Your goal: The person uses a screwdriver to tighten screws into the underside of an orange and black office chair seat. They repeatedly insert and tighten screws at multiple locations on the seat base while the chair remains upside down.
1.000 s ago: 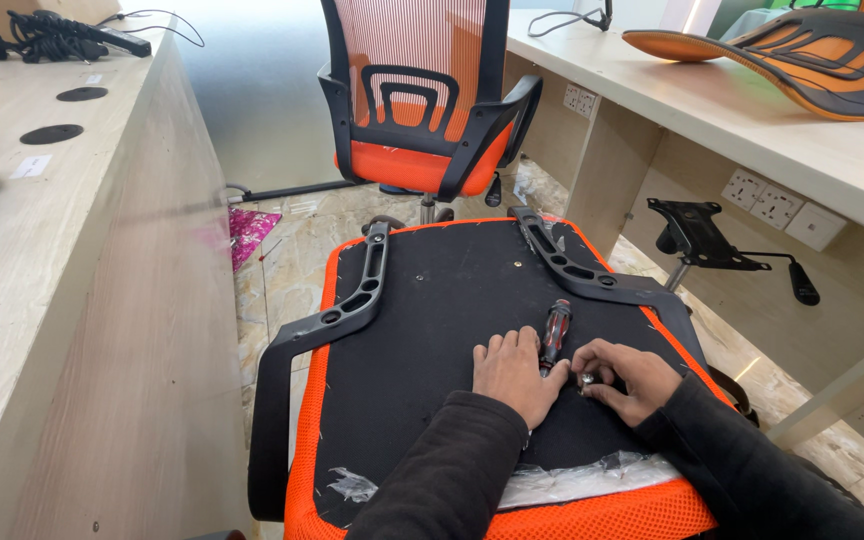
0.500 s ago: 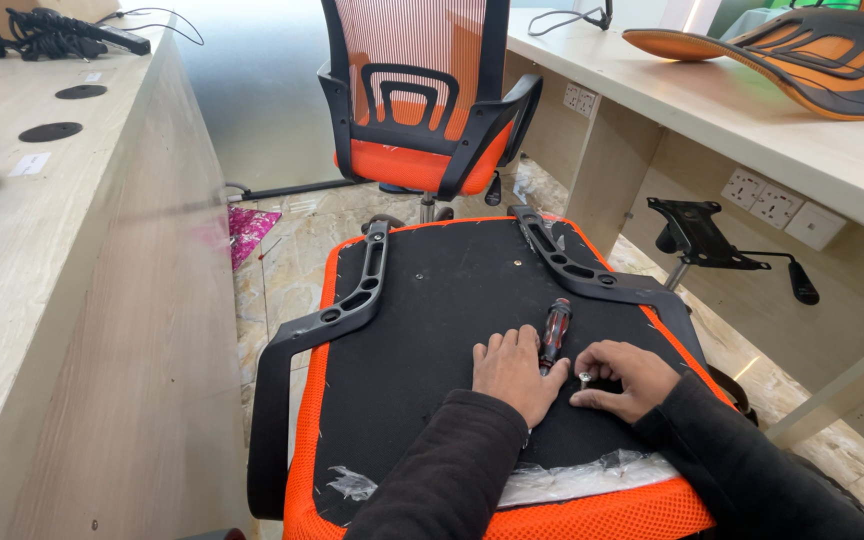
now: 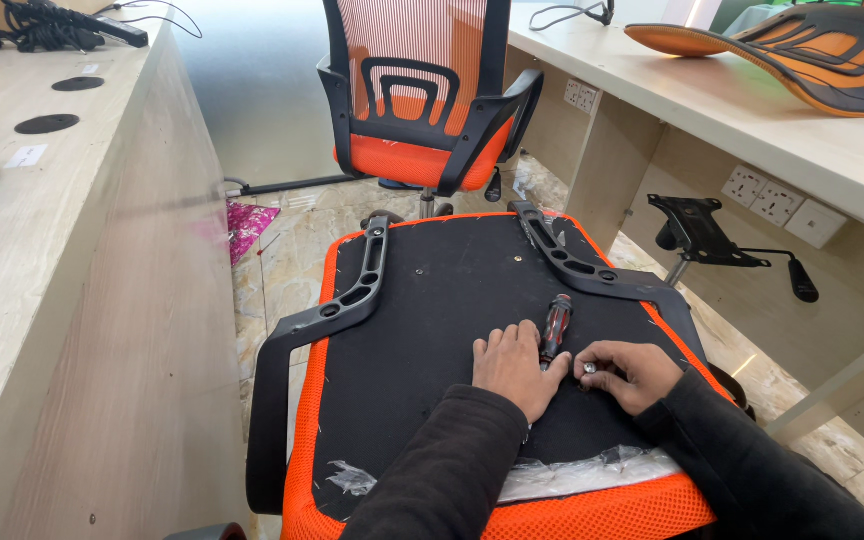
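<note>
Seat: an upturned orange office chair seat with a black fabric underside [image 3: 442,300], black plastic armrests bolted along its left and right edges.
Left hand [image 3: 514,366]: lies flat on the black underside, fingers spread and released, its forefinger touching the screwdriver's handle.
Screwdriver: a red-and-black-handled screwdriver [image 3: 555,328] lying on the underside between both hands, toward the seat's right edge.
Right hand [image 3: 630,372]: fingertips pinched on a small silvery metal bolt [image 3: 589,369] (hard to make out fully) against the underside.
Near edge: crumpled clear plastic film [image 3: 577,472].
</note>
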